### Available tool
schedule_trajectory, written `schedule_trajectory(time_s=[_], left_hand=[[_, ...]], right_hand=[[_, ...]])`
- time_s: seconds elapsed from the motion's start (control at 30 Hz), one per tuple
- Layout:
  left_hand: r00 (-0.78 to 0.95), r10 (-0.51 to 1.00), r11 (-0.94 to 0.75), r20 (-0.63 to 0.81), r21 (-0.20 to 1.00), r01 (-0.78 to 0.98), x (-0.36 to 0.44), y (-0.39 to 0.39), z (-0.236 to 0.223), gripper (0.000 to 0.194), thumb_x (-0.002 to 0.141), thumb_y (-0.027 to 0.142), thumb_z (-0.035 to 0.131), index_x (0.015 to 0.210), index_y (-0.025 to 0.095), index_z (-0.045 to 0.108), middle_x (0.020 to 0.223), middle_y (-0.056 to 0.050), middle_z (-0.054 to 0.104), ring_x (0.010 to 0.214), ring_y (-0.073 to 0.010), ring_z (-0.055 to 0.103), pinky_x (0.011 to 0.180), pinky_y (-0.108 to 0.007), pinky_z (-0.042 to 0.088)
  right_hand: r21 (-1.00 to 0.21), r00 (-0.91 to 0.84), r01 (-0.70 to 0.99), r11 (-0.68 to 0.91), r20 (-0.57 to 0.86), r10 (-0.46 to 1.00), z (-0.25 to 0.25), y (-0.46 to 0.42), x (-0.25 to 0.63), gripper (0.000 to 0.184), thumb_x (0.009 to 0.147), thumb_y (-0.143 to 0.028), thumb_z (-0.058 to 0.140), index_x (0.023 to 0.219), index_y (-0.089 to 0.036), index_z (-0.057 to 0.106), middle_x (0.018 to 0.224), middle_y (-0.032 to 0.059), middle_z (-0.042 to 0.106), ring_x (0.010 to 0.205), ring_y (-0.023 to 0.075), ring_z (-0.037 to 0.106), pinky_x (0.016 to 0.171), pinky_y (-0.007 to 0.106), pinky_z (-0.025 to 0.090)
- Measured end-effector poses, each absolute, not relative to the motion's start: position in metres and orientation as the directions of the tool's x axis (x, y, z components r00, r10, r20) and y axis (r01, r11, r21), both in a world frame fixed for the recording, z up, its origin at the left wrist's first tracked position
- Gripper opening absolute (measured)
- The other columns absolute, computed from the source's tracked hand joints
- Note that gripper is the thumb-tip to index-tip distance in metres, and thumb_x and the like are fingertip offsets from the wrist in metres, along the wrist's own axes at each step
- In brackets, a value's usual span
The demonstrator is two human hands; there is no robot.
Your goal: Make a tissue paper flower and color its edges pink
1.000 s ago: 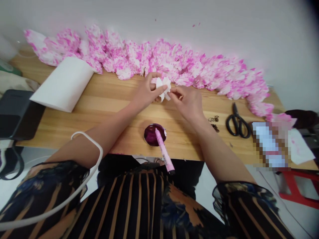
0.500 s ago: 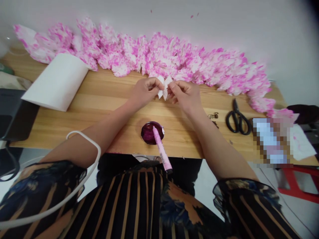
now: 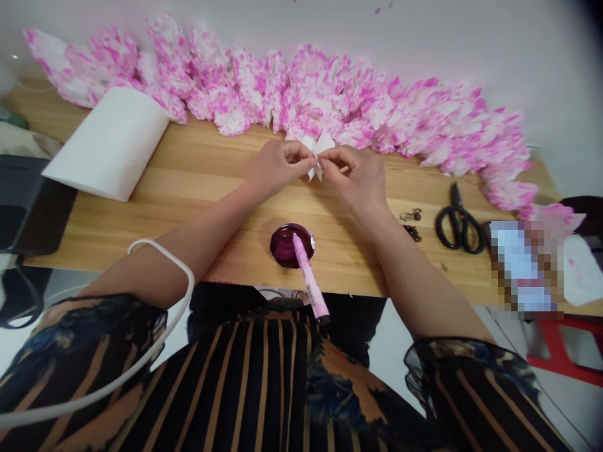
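Observation:
Both hands meet over the table, at the near edge of a long row of pink-and-white paper flowers (image 3: pixel 311 94). Between them is a small white paper piece (image 3: pixel 325 143), gathered at its middle with its ends fanned out. My left hand (image 3: pixel 282 164) pinches it from the left with thumb and forefinger. From the right, my right hand (image 3: pixel 355 176) pinches it at the same gathered middle, the fingertips nearly touching. Whether a thin tie sits there is too small to tell. Nearer me, a pink marker (image 3: pixel 308 276) rests with its tip in a dish of dark purple liquid (image 3: pixel 282 247).
A stack of white paper (image 3: pixel 110 144) lies at the left, beside a black device (image 3: pixel 32 207). To the right are small dark wire pieces (image 3: pixel 411 225), black-handled scissors (image 3: pixel 459 226), a blurred-out phone (image 3: pixel 522 267) and a stained white sheet (image 3: pixel 584 270). A white cable (image 3: pixel 188 276) crosses my left forearm.
My hands have drawn closer together, fingertips now meeting at the middle of the white paper. The view has shifted slightly, so the table things appear a little displaced.

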State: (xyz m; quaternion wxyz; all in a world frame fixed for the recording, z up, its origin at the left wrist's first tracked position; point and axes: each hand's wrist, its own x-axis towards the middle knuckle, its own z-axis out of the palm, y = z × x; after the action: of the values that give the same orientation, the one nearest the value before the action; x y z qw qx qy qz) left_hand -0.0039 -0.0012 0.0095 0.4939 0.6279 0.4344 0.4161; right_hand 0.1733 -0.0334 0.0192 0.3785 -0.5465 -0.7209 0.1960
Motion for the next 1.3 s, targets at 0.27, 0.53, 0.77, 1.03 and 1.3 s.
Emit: schedule_trajectory(time_s=[0.27,0.53,0.77,1.03,1.3], left_hand=[[0.241,0.969,-0.086,0.057,0.990,0.110,-0.0040,-0.0015,0.0121,0.010,0.083,0.014,0.066,0.073,0.015,0.066,0.067,0.000,0.067,0.073,-0.0124,0.066,0.074,-0.021,0.048],[0.203,0.976,-0.103,0.074,0.985,0.136,-0.0058,-0.0016,0.0169,0.014,0.085,0.016,0.063,0.074,0.014,0.071,0.067,0.000,0.068,0.077,-0.0140,0.067,0.076,-0.021,0.048],[0.212,0.976,-0.092,0.059,0.984,0.150,-0.0059,0.0002,0.0147,0.013,0.088,0.019,0.063,0.078,0.016,0.072,0.068,0.000,0.071,0.073,-0.0127,0.067,0.076,-0.022,0.050],[0.238,0.968,-0.108,0.081,0.988,0.106,-0.0073,0.0019,0.0102,0.010,0.085,0.019,0.069,0.077,0.014,0.071,0.070,-0.002,0.069,0.079,-0.0143,0.067,0.076,-0.023,0.048],[0.261,0.957,-0.159,0.123,0.980,0.122,-0.0052,0.0013,0.0094,0.005,0.079,0.012,0.068,0.080,0.015,0.072,0.081,0.000,0.072,0.085,-0.0137,0.066,0.083,-0.024,0.050]], right_hand=[[-0.684,-0.099,0.659,0.311,0.331,0.938,0.0248,-0.0342,0.1758,0.023,0.095,-0.043,0.060,0.087,-0.026,0.073,0.084,0.0036,0.075,0.084,0.0234,0.068,0.072,0.036,0.050],[-0.646,-0.137,0.691,0.325,0.325,0.936,0.0273,-0.0366,0.1742,0.013,0.089,-0.036,0.067,0.083,-0.025,0.071,0.084,0.0030,0.075,0.076,0.0210,0.067,0.070,0.036,0.049],[-0.660,-0.114,0.686,0.307,0.319,0.941,0.0236,-0.0324,0.1755,0.015,0.091,-0.030,0.060,0.080,-0.024,0.069,0.080,0.0017,0.073,0.075,0.0192,0.065,0.072,0.035,0.049],[-0.723,-0.105,0.630,0.284,0.283,0.954,0.0204,-0.0303,0.1749,0.021,0.091,-0.038,0.061,0.077,-0.025,0.069,0.074,0.0016,0.071,0.075,0.0190,0.065,0.065,0.032,0.051],[-0.706,-0.098,0.648,0.286,0.295,0.950,0.0213,-0.0324,0.1730,0.017,0.090,-0.033,0.062,0.080,-0.023,0.073,0.081,0.0018,0.075,0.077,0.0193,0.066,0.068,0.033,0.050]])
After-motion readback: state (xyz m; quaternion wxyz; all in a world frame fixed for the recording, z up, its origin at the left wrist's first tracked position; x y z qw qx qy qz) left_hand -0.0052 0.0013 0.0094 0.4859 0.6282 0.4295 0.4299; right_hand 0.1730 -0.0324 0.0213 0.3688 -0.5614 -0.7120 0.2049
